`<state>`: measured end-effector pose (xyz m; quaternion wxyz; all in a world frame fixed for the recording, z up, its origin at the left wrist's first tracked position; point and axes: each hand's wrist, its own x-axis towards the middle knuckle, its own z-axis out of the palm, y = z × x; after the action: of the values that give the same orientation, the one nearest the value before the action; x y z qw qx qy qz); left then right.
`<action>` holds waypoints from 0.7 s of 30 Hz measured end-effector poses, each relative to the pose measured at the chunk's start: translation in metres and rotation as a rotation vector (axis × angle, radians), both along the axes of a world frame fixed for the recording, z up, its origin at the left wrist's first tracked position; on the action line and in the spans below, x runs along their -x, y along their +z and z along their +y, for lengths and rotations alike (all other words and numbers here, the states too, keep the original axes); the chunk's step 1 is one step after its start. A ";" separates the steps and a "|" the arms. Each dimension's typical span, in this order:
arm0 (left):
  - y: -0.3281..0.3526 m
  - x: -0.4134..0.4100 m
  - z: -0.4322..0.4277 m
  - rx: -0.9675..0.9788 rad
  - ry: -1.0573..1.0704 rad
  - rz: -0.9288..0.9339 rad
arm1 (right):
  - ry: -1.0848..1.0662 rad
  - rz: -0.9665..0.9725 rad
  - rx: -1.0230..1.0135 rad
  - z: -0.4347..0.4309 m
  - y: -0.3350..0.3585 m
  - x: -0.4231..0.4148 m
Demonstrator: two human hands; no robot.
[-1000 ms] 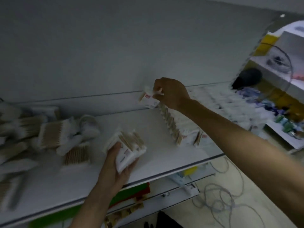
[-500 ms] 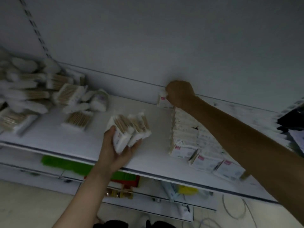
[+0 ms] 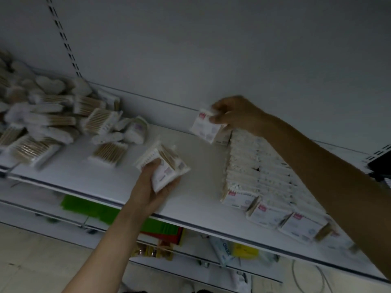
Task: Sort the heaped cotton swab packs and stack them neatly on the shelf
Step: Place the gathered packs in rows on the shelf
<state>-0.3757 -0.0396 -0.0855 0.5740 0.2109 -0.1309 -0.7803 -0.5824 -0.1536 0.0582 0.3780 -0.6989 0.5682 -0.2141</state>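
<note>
On the white shelf [image 3: 196, 166], a loose heap of cotton swab packs [image 3: 48, 121] fills the left end. Neat rows of stacked packs [image 3: 260, 172] run from the back wall to the front edge on the right. My left hand [image 3: 156, 187] grips a small bundle of swab packs [image 3: 163, 163] over the middle of the shelf. My right hand [image 3: 234, 115] pinches one white pack with a red label [image 3: 204, 127] at the far end of the leftmost row, close to the back wall; the pack hangs tilted.
A slotted upright [image 3: 63, 37] runs up the back panel at the left. Lower shelves hold green and red packages [image 3: 160, 227] and a yellow item [image 3: 245, 249]. White cable [image 3: 306, 278] lies on the floor at the lower right.
The view has swung left, bringing more of the heap into sight. My right hand has lifted the single pack slightly away from the back wall. My left hand still holds its bundle mid-shelf.
</note>
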 end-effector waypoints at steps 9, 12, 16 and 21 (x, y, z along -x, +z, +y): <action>-0.008 -0.008 0.003 0.036 -0.060 0.059 | 0.010 0.472 0.296 -0.025 -0.032 0.013; -0.012 -0.011 0.003 0.068 -0.070 0.112 | 0.059 0.793 0.353 -0.027 -0.048 0.011; -0.014 -0.015 0.003 0.060 -0.097 0.135 | 0.117 1.023 0.446 -0.024 -0.058 0.004; -0.013 -0.013 0.003 0.004 -0.062 0.114 | 0.147 1.128 0.496 -0.019 -0.055 0.000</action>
<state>-0.3630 -0.0363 -0.0984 0.5565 0.1610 -0.1060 -0.8081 -0.5820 -0.1727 0.0035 -0.1403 -0.8087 0.5642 0.0892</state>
